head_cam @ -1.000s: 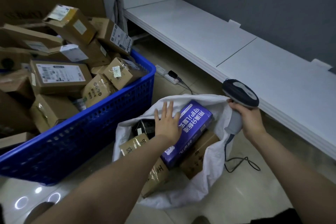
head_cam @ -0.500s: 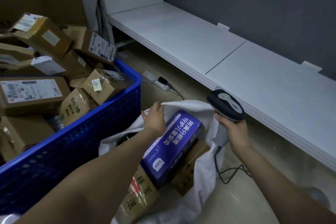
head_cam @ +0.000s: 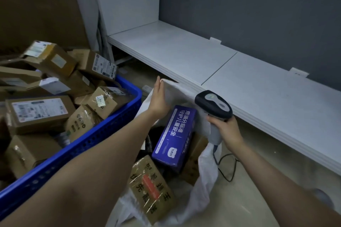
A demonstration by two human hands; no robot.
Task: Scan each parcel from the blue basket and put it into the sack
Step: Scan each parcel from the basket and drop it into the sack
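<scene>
Sack (head_cam: 177, 94) far rim pinched and held up by left hand (head_cam: 159, 97), probably to widen mouth. Scanner (head_cam: 214, 107) gripped by right hand (head_cam: 226, 131). Purple box (head_cam: 175, 134) lodged inside; parcels (head_cam: 38, 112) heaped in blue basket (head_cam: 110, 127), left.

White woven sack (head_cam: 206, 186), cardboard parcels (head_cam: 36, 114)

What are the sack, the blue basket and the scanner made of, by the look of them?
The sack: probably thin cloth or woven plastic, matt white; it folds and hangs limp. The blue basket: moulded plastic, slight gloss, rows of holes in its wall. The scanner: hard smooth plastic, dark head, grey handle, faint sheen.
</scene>
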